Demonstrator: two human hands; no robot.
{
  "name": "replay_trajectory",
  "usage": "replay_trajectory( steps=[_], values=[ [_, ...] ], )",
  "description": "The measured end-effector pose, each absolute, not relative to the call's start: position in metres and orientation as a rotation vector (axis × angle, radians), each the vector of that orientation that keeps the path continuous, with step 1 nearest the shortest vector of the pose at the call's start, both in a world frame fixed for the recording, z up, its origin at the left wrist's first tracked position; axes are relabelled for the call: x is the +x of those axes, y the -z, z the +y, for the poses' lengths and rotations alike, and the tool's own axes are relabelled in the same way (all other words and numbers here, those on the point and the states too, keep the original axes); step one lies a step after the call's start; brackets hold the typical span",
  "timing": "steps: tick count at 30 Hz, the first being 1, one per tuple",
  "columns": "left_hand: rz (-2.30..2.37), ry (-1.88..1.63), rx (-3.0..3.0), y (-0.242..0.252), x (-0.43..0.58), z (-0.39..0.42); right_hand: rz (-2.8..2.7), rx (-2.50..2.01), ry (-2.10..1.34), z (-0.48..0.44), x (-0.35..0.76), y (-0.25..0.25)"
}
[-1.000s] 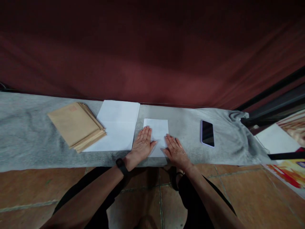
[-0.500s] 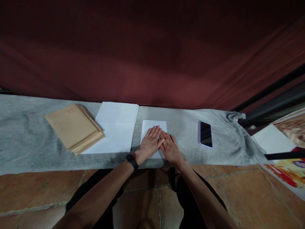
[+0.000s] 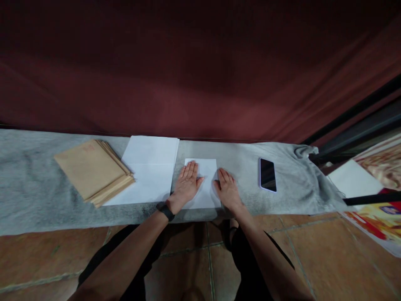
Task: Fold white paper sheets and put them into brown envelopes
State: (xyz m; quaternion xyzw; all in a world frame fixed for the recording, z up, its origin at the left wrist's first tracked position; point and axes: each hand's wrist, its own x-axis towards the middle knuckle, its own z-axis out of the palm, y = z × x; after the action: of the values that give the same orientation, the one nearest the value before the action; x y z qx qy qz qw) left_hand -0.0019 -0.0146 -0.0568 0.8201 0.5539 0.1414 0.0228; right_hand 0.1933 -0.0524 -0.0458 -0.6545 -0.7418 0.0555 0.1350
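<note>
A white sheet of paper [image 3: 206, 186], small and possibly folded, lies flat on the grey cloth in front of me. Across its left side rests my left hand [image 3: 188, 182], palm down with the fingers stretched out; a black band circles that wrist. My right hand [image 3: 227, 189] is flat at the paper's right edge, fingers extended, partly on the paper and partly on the cloth. Neither hand grips anything. To the left is a stack of larger white paper sheets [image 3: 150, 167] with a crease across the top one.
Several brown envelopes [image 3: 90, 167] are piled at the left, overlapping the white stack. A phone [image 3: 267, 175] with a purple case lies to the right. Grey cloth [image 3: 28, 179] covers the narrow surface; a dark red curtain [image 3: 188, 83] hangs behind. Printed packaging [image 3: 379, 219] is at far right.
My hands were together over the middle of the small paper; they have slid apart, the left toward its left side and the right to its right edge.
</note>
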Motion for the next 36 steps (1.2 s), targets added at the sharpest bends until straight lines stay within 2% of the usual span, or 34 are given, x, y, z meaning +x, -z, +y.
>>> replay_trajectory(
  steps=[7,12,15,20,26,31,36],
  values=[
    [1.784,-0.479,2.463,0.056,0.001,-0.023,-1.846,-1.987,-0.232,-0.044,0.177,0.043],
    [1.777,-0.444,2.404,0.048,0.008,-0.024,-1.521,-1.812,-0.592,-0.032,0.18,0.051],
    [1.742,-0.47,2.329,0.046,0.012,-0.024,-1.508,-1.749,-0.718,-0.031,0.18,0.049],
    [1.604,-0.707,2.158,0.041,0.017,-0.022,-1.511,-1.681,-0.721,-0.036,0.171,0.03],
    [1.244,-1.009,1.607,0.003,0.031,-0.03,-1.46,-1.297,-0.834,-0.046,0.167,-0.012],
    [1.122,-1.223,1.046,-0.018,0.029,-0.027,-1.622,-1.161,-0.722,-0.059,0.16,-0.028],
    [1.07,-1.205,0.714,-0.012,0.008,-0.01,-1.437,-1.405,-0.417,-0.051,0.179,-0.014]
  ],
)
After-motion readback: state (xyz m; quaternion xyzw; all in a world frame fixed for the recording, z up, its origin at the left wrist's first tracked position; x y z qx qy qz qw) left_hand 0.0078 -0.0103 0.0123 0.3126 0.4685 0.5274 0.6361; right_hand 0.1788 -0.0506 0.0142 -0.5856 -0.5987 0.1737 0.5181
